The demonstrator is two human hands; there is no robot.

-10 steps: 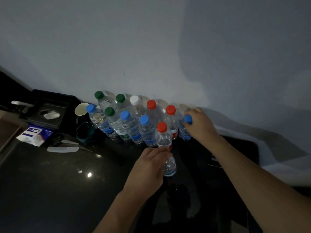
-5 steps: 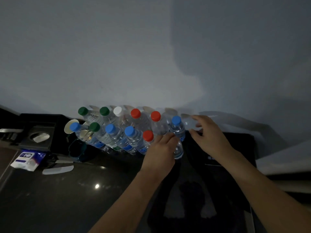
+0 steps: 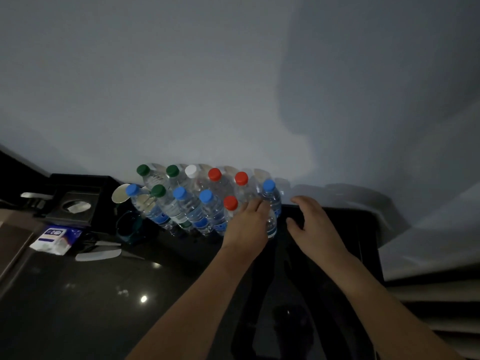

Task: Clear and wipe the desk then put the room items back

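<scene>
— What are the hands doing?

— The left hand [image 3: 248, 224] is laid against a red-capped bottle [image 3: 230, 203] at the front of the cluster, fingers wrapped over its shoulder and reaching toward the blue-capped bottle [image 3: 270, 196] just behind. Whether it truly grips or only rests there, I cannot tell from here. The right hand [image 3: 311, 224] hangs just to the right of it, fingers loosely spread, holding nothing and touching no bottle.

— So the two hands are apart?

— Apart, yes, with a gap of dark desk [image 3: 78, 307] between them.

— And the bottles?

— All standing upright, packed together against the pale wall [image 3: 181, 87], running off to the left of the left hand. Nearest are two more red caps [image 3: 241, 178], then a white cap [image 3: 191, 171], blue caps [image 3: 206, 196] and green caps [image 3: 172, 170] farther left.

— Anything beyond those?

— Farther left still, a dark cup [image 3: 128, 224] with a round pale lid [image 3: 120, 194] behind it, a black tissue box [image 3: 75, 206], a small blue-and-white packet [image 3: 55, 240], and a pale flat strip [image 3: 98, 255] lying on the desk.
</scene>
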